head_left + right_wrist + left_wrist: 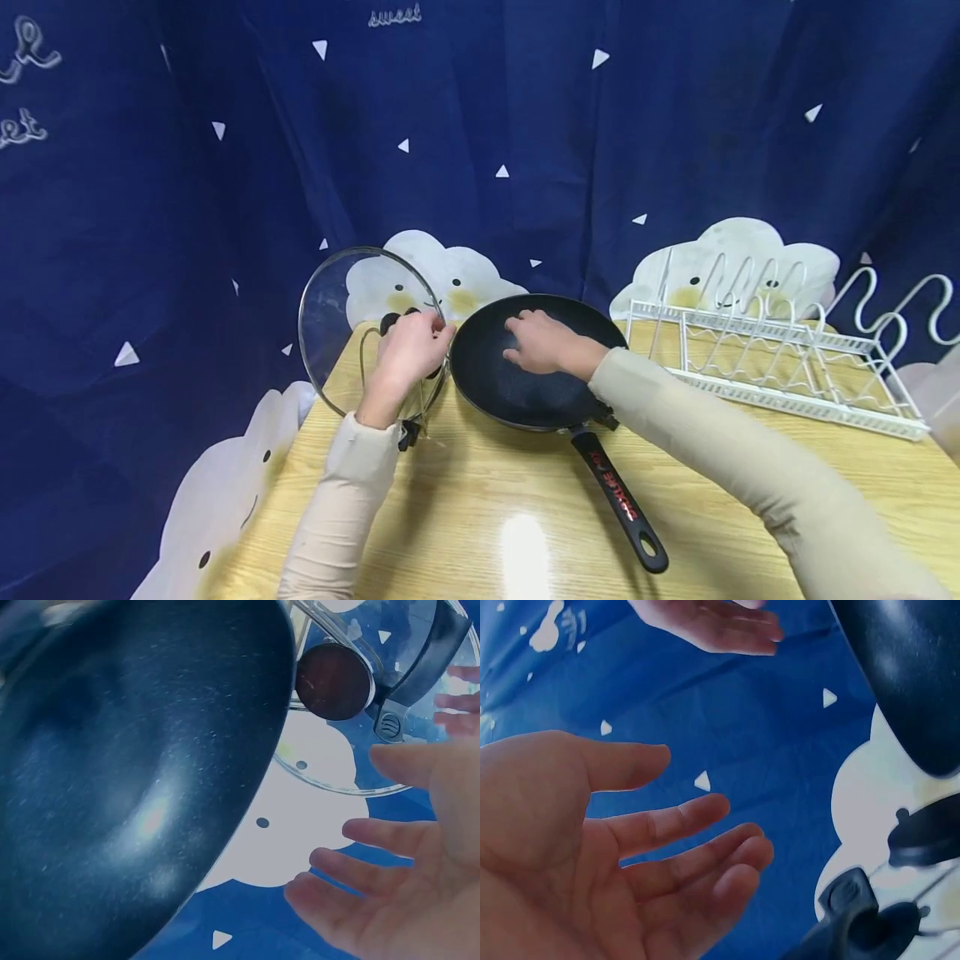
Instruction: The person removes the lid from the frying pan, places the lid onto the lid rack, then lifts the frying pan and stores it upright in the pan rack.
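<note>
On the table (465, 533), a rack (780, 367) stands at the far right corner. The pan (525, 367) sits mid-table by the far edge, right hand (543, 342) over it, fingers spread and relaxed. At the far left edge the upright lid (352, 325) stands in its holder, left hand (408, 346) beside its knob, fingers loose, gripping nothing.

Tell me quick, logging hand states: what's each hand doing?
Left hand: open, fingers relaxed, beside the glass lid.
Right hand: open, over the frying pan.

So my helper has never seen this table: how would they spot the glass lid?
Start at the wooden table and find the black frying pan in the middle. Just left of it stands the glass lid, by the left hand: the only see-through round thing there.
</note>
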`<action>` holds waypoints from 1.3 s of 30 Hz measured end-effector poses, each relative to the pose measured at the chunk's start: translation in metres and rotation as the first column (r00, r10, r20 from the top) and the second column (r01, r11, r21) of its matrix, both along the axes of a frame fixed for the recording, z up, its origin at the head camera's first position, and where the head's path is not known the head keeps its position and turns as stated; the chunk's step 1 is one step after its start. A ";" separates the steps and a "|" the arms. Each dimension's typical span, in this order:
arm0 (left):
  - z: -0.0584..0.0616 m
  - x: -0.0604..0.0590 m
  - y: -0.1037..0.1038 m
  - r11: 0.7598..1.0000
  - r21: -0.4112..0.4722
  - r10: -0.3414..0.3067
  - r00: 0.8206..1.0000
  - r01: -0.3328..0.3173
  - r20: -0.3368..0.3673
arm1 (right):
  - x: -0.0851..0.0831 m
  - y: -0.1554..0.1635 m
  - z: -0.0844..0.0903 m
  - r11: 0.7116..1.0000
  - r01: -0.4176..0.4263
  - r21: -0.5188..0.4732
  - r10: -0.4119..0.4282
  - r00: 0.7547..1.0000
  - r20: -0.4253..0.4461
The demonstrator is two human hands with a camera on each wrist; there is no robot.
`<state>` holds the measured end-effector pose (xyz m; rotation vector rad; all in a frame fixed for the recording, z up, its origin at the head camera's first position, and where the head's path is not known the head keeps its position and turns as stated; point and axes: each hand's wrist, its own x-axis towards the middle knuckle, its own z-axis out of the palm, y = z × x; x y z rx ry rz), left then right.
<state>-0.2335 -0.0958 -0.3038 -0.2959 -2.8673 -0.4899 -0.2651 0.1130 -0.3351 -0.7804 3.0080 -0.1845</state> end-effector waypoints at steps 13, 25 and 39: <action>-0.032 0.018 0.047 0.978 -0.057 -0.192 0.974 0.200 0.120 | 0.040 0.074 -0.026 0.992 -0.081 -0.097 0.070 0.992 -0.109; -0.075 0.040 0.071 0.930 0.000 -0.363 0.915 0.368 0.177 | 0.082 0.113 -0.052 0.965 -0.095 -0.243 0.076 0.993 -0.087; -0.123 0.072 0.100 0.868 0.361 -0.486 0.738 0.342 0.469 | 0.132 0.129 -0.068 0.872 0.179 -0.455 0.117 0.828 0.549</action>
